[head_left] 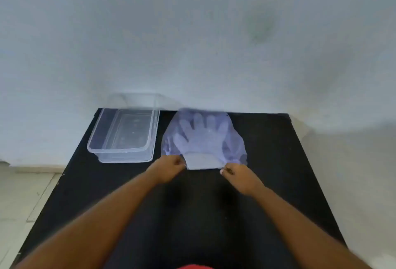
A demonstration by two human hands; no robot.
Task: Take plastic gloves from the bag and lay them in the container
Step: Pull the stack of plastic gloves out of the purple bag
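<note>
Head view: two hands (169,166) (236,175) pinch one bag (233,140) beside one container (102,150).

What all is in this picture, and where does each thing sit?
Table: one, black, fills the lower middle, set against the wall.
Container: one, clear plastic, no lid, far left part of the table, nothing inside it that I can see.
Bag: one, see-through bluish plastic, far middle of the table, right of the container.
Gloves: a pale stack, count unclear, inside the bag with the cuff end sticking out toward the person.
Wall: pale grey, behind the table.
Floor: light tiles, at the left.
Left hand: one, pinching the left cuff corner.
Right hand: one, pinching the right cuff corner.
</note>
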